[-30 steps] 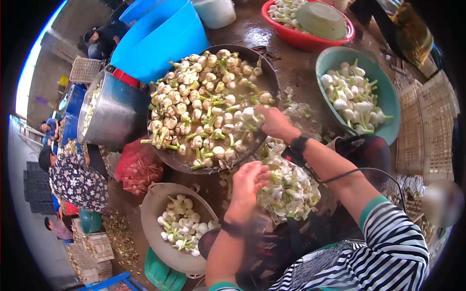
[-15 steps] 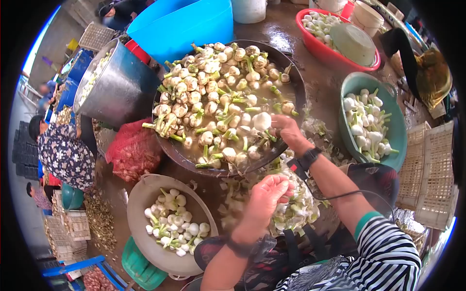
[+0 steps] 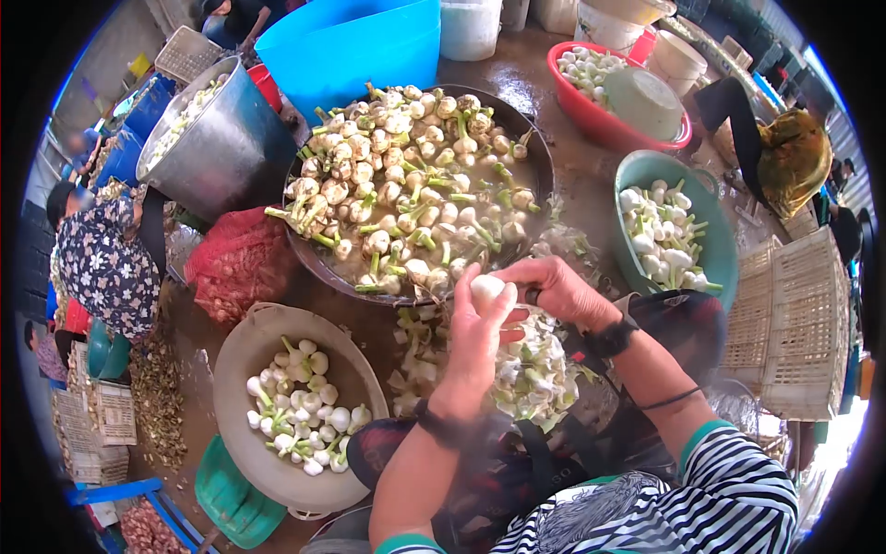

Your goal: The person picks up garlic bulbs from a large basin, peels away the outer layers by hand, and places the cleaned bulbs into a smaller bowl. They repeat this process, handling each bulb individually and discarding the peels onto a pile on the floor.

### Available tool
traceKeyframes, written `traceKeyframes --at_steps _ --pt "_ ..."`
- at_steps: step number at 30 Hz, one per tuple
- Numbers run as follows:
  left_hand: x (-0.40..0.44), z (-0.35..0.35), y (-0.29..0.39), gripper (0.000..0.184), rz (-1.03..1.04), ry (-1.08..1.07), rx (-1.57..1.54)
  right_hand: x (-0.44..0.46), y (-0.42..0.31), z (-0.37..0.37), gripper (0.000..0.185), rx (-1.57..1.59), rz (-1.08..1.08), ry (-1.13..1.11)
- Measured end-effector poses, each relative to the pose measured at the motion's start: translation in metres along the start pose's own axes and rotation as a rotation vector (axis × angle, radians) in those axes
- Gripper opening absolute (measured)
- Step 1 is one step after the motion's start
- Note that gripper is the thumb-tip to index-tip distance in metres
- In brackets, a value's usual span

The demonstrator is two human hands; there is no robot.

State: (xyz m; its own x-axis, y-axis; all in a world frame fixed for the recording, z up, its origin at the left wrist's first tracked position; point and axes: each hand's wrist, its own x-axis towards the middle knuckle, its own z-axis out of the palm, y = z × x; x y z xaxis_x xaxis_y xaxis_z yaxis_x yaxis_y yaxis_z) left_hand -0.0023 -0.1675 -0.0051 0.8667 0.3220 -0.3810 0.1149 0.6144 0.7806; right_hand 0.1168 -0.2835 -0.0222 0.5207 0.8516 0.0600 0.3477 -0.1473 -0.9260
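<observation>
A peeled white garlic bulb [image 3: 486, 290] is between my two hands, just over the near rim of the wide dark pan [image 3: 552, 171]. My left hand [image 3: 475, 346] is closed around it from below, thumb against its side. The fingertips of my right hand [image 3: 565, 294] pinch at its right side. A small dark thing shows at the right fingers, too small to make out. In the pan, many garlic bulbs with short green stems [image 3: 365, 166] lie in murky water. Below my hands is a heap of pale peelings [image 3: 531, 379].
White bulbs fill a grey basin [image 3: 235, 369] at left and a green basin [image 3: 724, 222] at right. A red basin [image 3: 637, 138], a metal pot [image 3: 231, 152] and a blue tub [image 3: 355, 46] stand farther back. A red net sack [image 3: 242, 268] lies near a person in a flowered top [image 3: 106, 268].
My right hand has drawn back from over the pan with the white garlic bulb. My left hand has risen and closed on the bulb too. The view has shifted slightly.
</observation>
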Motion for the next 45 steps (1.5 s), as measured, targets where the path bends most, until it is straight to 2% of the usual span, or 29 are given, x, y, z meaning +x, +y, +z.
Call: traceKeyframes --at_steps 2,5,8,9,12,13,14,16,17,20,24,26,27,29,30,31,32,33,34,36,38,40,41,43,44,45 --pt "0.010 -0.008 -0.007 0.050 -0.022 0.001 -0.032 -0.009 -0.015 0.001 0.031 -0.124 -0.011 0.054" --pt "0.008 -0.011 -0.012 0.039 -0.054 0.014 -0.208 -0.023 -0.017 -0.004 0.021 -0.145 -0.005 0.156" --pt "0.006 -0.020 -0.014 0.029 -0.010 -0.041 -0.415 -0.035 -0.018 -0.027 0.014 0.301 0.268 0.397" --pt "0.009 -0.027 -0.014 0.027 0.019 -0.043 -0.431 -0.039 -0.023 -0.032 0.026 0.359 0.395 0.500" --pt "0.007 -0.030 -0.010 0.029 0.024 -0.034 -0.449 -0.050 -0.024 -0.021 0.048 0.545 0.333 0.424" --pt "0.006 -0.028 -0.013 0.030 -0.008 -0.047 -0.434 -0.055 -0.023 -0.015 0.060 0.608 0.269 0.240" --pt "0.004 -0.024 -0.017 0.031 -0.042 -0.059 -0.416 -0.054 -0.026 -0.003 0.053 0.702 0.275 0.203" --pt "0.003 -0.020 -0.019 0.032 -0.119 -0.064 -0.420 -0.049 -0.013 0.006 0.044 0.619 0.289 0.125" --pt "0.002 -0.017 -0.017 0.032 -0.164 -0.055 -0.444 -0.045 -0.015 0.010 0.033 0.490 0.270 0.207" --pt "0.006 -0.020 -0.016 0.033 -0.178 -0.059 -0.430 -0.041 -0.024 0.007 0.027 0.451 0.270 0.321" --pt "0.008 -0.020 -0.019 0.035 -0.155 -0.080 -0.410 -0.043 -0.024 0.001 0.027 0.384 0.260 0.265" --pt "0.007 -0.020 -0.021 0.037 -0.150 -0.094 -0.396 -0.043 -0.023 0.006 0.027 0.418 0.205 0.341" --pt "0.006 -0.019 -0.021 0.039 -0.138 -0.101 -0.279 -0.042 -0.023 0.008 0.028 0.437 0.177 0.375" --pt "0.003 -0.014 -0.022 0.042 -0.109 -0.108 -0.047 -0.042 -0.024 0.009 0.025 0.392 0.223 0.217" --pt "0.004 -0.013 -0.025 0.041 -0.173 -0.114 0.035 -0.042 -0.023 0.008 0.024 0.369 0.245 0.136" --pt "0.001 -0.010 -0.026 0.045 -0.212 -0.108 0.009 -0.043 -0.008 0.006 0.019 0.039 0.119 0.145" --pt "-0.003 -0.008 -0.027 0.049 -0.251 -0.102 -0.018 -0.044 -0.013 0.000 0.020 0.068 0.289 0.176" --pt "-0.003 -0.008 -0.028 0.056 -0.239 -0.059 0.026 -0.045 0.000 -0.015 0.025 -0.118 0.149 0.260" --pt "-0.005 -0.008 -0.026 0.057 -0.217 -0.060 0.040 -0.045 -0.005 -0.041 0.033 -0.318 0.168 0.291" --pt "-0.009 -0.007 -0.018 0.059 -0.171 -0.066 0.064 -0.041 0.001 -0.098 0.019 -0.747 0.164 0.336" --pt "-0.013 -0.003 -0.011 0.047 -0.206 -0.129 0.046 -0.039 0.028 -0.165 0.014 -1.269 0.356 0.064" --pt "-0.012 0.004 -0.011 0.040 -0.241 -0.183 0.052 -0.028 0.023 -0.181 0.016 -1.413 0.451 -0.132" --pt "-0.012 0.008 -0.014 0.032 -0.202 -0.155 0.060 -0.011 0.019 -0.173 0.019 -1.342 0.430 -0.111" --pt "-0.008 0.010 -0.016 0.031 -0.173 -0.157 0.047 0.022 0.029 -0.138 0.023 -1.007 0.128 0.021" --pt "-0.005 0.009 -0.015 0.030 -0.158 -0.156 0.047 0.048 0.027 -0.114 0.037 -0.823 0.204 -0.106" --pt "-0.002 0.008 -0.014 0.026 -0.139 -0.104 0.024 0.070 0.039 -0.084 0.033 -0.541 0.268 -0.125"
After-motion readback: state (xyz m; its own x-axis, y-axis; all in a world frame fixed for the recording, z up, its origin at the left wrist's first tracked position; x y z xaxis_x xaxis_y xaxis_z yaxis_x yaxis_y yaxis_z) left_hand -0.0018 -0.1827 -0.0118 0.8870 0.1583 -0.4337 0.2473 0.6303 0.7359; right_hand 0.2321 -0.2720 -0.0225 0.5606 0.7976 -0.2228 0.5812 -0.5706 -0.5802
